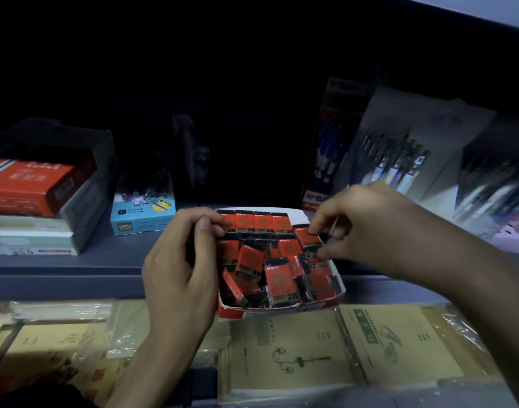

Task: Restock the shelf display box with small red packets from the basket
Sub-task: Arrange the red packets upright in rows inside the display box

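The display box (281,312) sits at the shelf's (61,266) front edge, its front wall overhanging. The left hand (178,260) curls round the box's left wall. The right hand (367,222) pinches a red packet (309,238) at the back row's (262,222) open right end; loose packets (281,285) crowd the front
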### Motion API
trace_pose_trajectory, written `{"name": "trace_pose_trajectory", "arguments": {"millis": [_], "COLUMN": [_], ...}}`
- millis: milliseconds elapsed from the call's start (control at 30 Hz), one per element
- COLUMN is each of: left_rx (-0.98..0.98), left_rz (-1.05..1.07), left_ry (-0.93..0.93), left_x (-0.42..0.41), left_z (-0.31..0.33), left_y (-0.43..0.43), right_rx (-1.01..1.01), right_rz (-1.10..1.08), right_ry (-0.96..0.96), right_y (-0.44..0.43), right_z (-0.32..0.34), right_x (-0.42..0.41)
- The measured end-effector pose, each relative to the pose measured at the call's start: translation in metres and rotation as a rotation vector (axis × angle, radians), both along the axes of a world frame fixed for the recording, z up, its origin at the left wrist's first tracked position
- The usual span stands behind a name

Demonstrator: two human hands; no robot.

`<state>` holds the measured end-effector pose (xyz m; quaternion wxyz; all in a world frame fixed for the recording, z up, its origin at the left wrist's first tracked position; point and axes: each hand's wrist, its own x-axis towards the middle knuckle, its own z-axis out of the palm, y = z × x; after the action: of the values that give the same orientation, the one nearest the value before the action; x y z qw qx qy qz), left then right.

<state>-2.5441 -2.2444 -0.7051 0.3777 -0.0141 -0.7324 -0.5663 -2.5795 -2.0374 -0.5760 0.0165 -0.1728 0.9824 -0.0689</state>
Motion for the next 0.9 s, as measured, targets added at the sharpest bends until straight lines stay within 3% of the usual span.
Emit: {"name": "trace_pose_trajectory", "arguments": {"millis": [533, 900], "left_rx": [-0.020, -0.019], "left_rz": [0.030, 0.012], "left_ry": [-0.013, -0.011], "left_x": [0.000, 0.000], "left_z": [-0.001, -0.001], "left_y": [0.001, 0.000], "right_rx": [0.132, 0.194], "right_rz": [0.040, -0.019], "right_ry": [0.312, 0.322], "right_y": [-0.009, -0.021], "right_z": [-0.034, -0.029], "right_x": [-0.010, -0.011]}}
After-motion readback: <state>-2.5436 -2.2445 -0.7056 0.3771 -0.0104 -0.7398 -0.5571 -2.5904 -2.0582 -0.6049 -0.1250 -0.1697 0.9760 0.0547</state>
